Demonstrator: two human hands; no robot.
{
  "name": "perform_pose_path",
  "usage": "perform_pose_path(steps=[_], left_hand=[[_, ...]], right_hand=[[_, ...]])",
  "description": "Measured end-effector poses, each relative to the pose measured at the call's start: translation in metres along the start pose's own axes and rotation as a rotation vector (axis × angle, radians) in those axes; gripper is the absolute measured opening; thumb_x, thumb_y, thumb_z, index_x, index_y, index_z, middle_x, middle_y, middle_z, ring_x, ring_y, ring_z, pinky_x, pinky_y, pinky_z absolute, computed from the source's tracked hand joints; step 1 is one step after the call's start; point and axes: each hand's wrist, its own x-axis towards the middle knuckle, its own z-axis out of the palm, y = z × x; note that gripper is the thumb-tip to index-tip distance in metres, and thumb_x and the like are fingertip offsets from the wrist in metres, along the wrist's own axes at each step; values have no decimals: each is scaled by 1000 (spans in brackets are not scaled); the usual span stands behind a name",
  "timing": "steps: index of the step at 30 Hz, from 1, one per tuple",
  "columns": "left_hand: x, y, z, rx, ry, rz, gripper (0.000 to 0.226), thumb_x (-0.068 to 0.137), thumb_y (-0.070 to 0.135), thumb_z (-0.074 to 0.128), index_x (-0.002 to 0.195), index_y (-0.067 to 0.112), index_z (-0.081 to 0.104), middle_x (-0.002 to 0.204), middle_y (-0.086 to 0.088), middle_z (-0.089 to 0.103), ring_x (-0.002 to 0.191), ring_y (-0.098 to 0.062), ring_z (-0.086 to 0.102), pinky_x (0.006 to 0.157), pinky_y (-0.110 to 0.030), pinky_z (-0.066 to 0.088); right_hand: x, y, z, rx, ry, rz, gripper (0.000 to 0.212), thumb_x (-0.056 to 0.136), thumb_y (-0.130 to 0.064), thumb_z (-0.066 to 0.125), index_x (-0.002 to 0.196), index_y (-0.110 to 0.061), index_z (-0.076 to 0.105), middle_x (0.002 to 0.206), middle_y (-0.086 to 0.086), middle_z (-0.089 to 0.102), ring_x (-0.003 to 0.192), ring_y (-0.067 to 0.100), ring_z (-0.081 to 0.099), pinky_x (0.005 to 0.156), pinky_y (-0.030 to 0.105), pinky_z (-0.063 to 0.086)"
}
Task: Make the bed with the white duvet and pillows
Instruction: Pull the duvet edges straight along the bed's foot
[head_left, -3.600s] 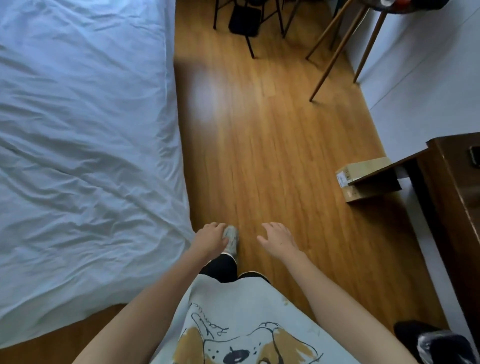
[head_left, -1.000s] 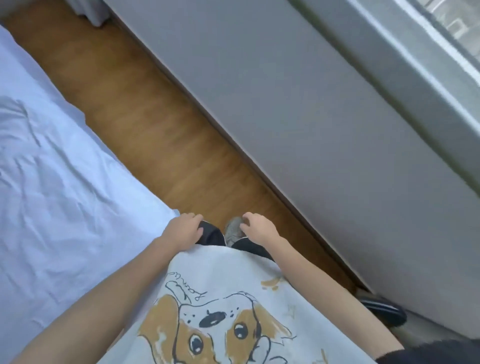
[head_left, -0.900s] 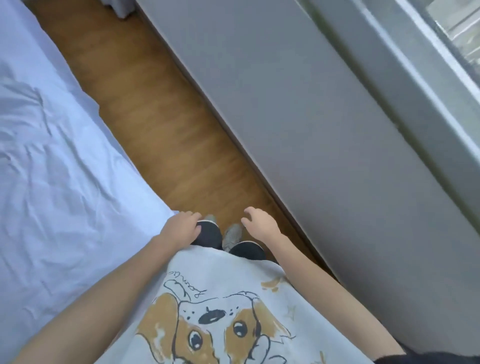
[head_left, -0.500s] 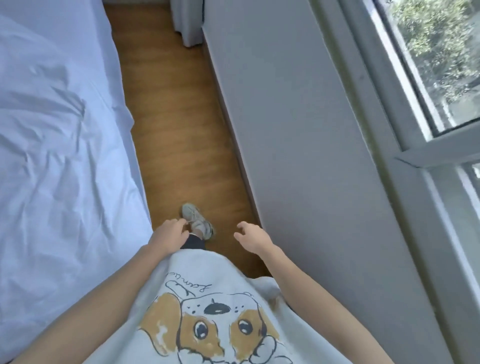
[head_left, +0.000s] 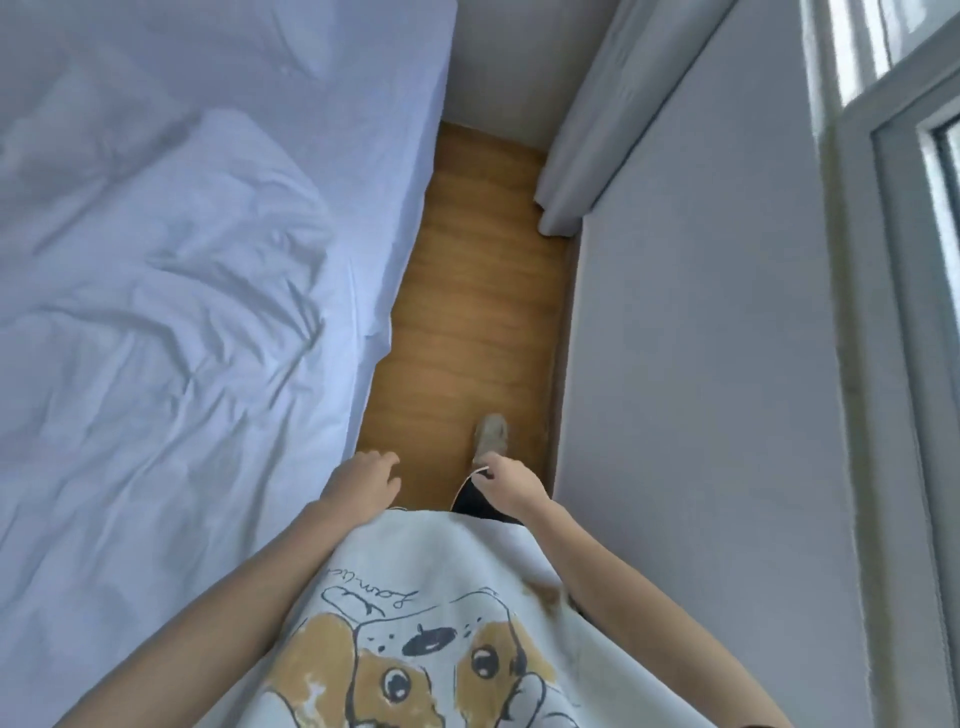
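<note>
The white duvet (head_left: 171, 291) lay rumpled across the bed on the left, reaching its edge. Beside it, over the wooden floor (head_left: 467, 312), the left hand (head_left: 361, 480) and right hand (head_left: 511, 480) hung loosely curled, holding nothing.

A: Duvet (head_left: 171, 322), left of frame: white woven cloth, matt, heavily creased.

B: Noted. Floor (head_left: 467, 312), centre strip?

A: Wood-look planks, warm brown, smooth, faint satin sheen.

B: Wall (head_left: 701, 389), right?

A: Painted, flat grey, matt, even. Curtain (head_left: 597, 119), upper right: pale cloth, soft vertical folds.

B: Shirt (head_left: 441, 623), bottom?

A: Knit cloth, matt, with a printed dog graphic.
</note>
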Motion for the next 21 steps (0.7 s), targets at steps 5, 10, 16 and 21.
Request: perform_pose_path(steps=[5,10,16,21], left_hand=[[67,-12,-37,-170,-16,-262,39,96,29,43,131,16,53,128,-6,58,114,-24,54,91,-35,47],[133,2,-99,-321,30,-490,30,92,27,43,115,15,59,111,-5,63,99,-23,58,78,-33,49],[203,14,-182,-600,266,-655,37,96,27,46,130,15,54,124,-6,60,114,-26,55,90,-35,45],[239,-13,-212,-749,283,-781,34,97,34,47,125,17,57,124,-5,61,111,-24,55,88,-33,44]], right_hand=[[108,-49,-93,-165,-108,-151,45,99,-34,45,139,-15,45,135,8,56,122,27,52,93,33,42],[195,-94,-200,-270,-166,-262,46,98,-33,45,140,-16,45,134,8,57,122,26,52,96,32,41],[279,-155,-307,-389,-198,-298,44,98,-34,46,138,-17,48,135,5,56,119,26,55,95,33,44],[329,-215,-344,-395,-203,-310,43,97,-31,46,137,-18,50,132,4,58,116,24,57,96,33,46]])
